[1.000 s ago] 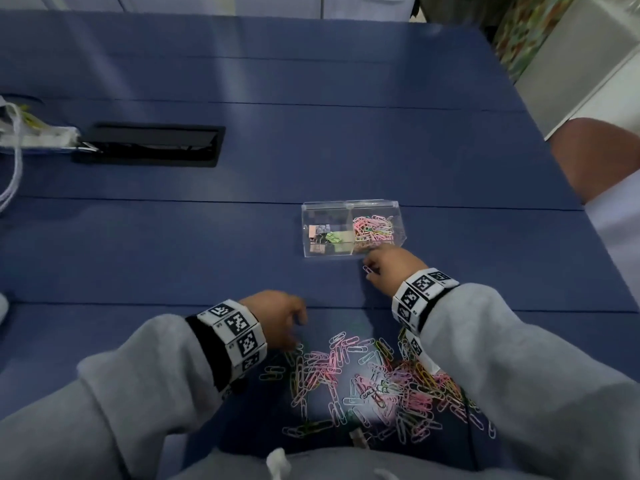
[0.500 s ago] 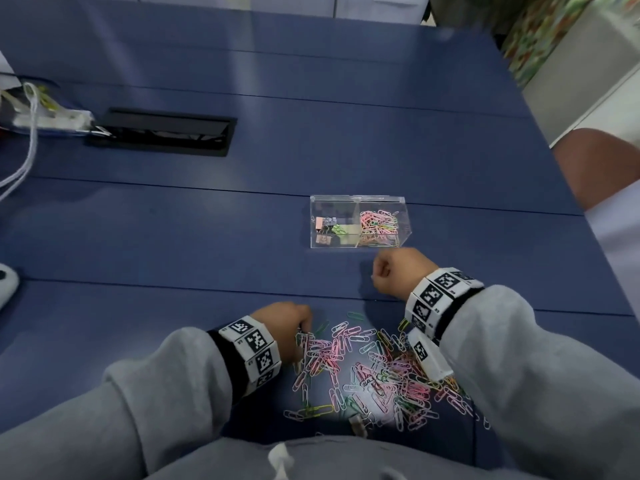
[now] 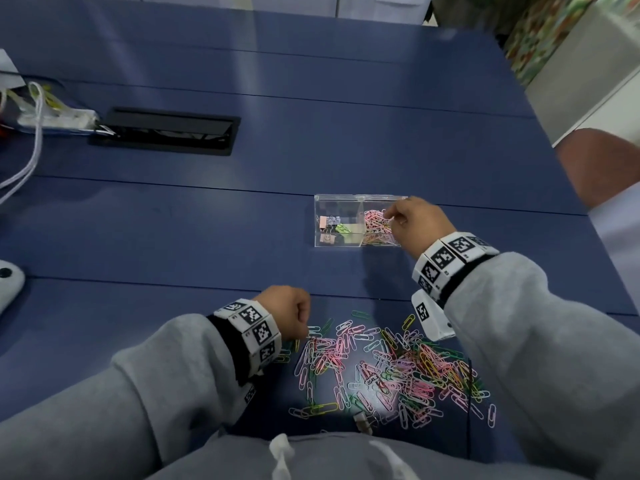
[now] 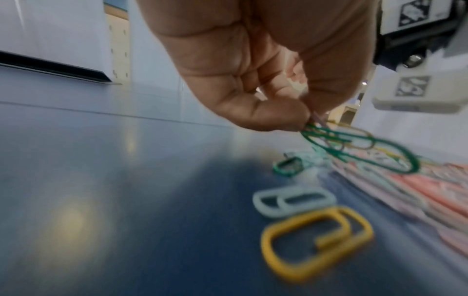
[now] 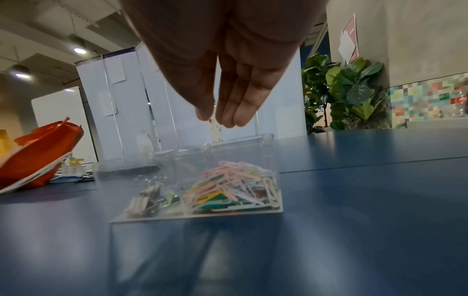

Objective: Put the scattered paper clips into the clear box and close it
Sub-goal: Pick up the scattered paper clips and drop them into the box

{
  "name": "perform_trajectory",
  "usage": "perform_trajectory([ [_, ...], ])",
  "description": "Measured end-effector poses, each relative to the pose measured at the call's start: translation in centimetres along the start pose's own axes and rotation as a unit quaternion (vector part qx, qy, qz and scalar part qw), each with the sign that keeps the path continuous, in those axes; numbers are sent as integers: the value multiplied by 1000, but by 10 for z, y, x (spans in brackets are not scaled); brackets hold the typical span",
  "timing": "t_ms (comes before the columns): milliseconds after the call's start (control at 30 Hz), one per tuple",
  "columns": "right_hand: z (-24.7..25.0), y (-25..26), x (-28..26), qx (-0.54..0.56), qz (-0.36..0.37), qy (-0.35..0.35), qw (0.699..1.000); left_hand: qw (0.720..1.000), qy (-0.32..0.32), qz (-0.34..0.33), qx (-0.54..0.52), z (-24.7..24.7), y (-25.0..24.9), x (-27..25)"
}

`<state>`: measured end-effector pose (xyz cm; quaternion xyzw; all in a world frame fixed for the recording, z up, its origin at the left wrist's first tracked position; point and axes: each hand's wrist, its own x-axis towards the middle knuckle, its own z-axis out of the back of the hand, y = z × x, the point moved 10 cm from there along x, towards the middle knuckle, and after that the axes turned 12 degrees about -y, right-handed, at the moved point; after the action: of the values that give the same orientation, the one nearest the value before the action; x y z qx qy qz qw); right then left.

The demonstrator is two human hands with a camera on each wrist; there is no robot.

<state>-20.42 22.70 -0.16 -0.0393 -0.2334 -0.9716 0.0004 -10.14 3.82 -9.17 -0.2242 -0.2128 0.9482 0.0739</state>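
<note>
The clear box (image 3: 320, 220) (image 5: 121, 190) stands in the middle of the blue table, with binder clips in its left compartment and coloured paper clips (image 3: 374, 220) (image 5: 235, 186) in the right one. My right hand (image 3: 389, 214) (image 5: 215, 120) hovers over the right compartment, fingers straight and pointing down, with no clip visible between them. The scattered paper clips (image 3: 381, 368) lie near the front edge. At the pile's left edge my left hand (image 3: 306, 332) (image 4: 307, 120) pinches a few clips (image 4: 359, 152), green ones among them, just above the table.
A black cable hatch (image 3: 166, 135) and white cables (image 3: 34, 133) lie far left, and a white device (image 3: 7, 285) sits at the left edge. An orange pouch (image 5: 38, 154) lies left of the box. Another person's arm (image 3: 602, 164) is at the right.
My right hand has moved forward from the table in front of the box to above its right compartment. My left hand stayed at the pile's left edge.
</note>
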Motion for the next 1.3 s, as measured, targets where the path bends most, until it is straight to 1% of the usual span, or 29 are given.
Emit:
perform_trajectory([
  [100, -3, 1, -19, 5, 24, 13, 1000, 997, -67, 5, -34, 25, -5, 7],
  [167, -10, 6, -38, -1, 54, 47, 997, 993, -110, -8, -44, 46, -15, 14],
  [267, -33, 4, -73, -41, 79, 160, 983, 984, -160, -30, -74, 77, -40, 32],
  [333, -49, -3, -98, -64, 76, 242, 965, 976, -194, -47, -89, 96, -60, 48],
  [400, -59, -9, -120, -76, 77, 301, 947, 969, -221, -64, -91, 110, -82, 64],
  [500, -69, -12, -143, -98, 103, 352, 925, 963, -241, -84, -87, 120, -109, 89],
  [567, -72, -12, -151, -106, 126, 355, 920, 963, -245, -89, -72, 120, -119, 105],
  [700, -78, -9, -158, -119, 177, 348, 913, 968, -228, -101, -18, 107, -130, 124],
  [767, -78, -6, -159, -102, 182, 337, 918, 970, -217, -105, -7, 101, -131, 129],
  [900, -79, -7, -159, -65, 160, 328, 929, 970, -216, -114, -15, 98, -127, 128],
  [1067, -85, -9, -157, -31, 125, 324, 937, 967, -213, -129, -47, 99, -121, 105],
  [1100, -85, -9, -157, -27, 123, 322, 938, 969, -201, -131, -50, 94, -117, 97],
  [1167, -82, -10, -154, -19, 114, 317, 941, 979, -149, -131, -39, 77, -105, 82],
  [1233, -74, -13, -148, -11, 98, 299, 949, 991, -63, -116, 6, 48, -88, 64],
  [1300, -63, -19, -139, -4, 70, 277, 958, 994, 10, -95, 59, 19, -68, 42],
])
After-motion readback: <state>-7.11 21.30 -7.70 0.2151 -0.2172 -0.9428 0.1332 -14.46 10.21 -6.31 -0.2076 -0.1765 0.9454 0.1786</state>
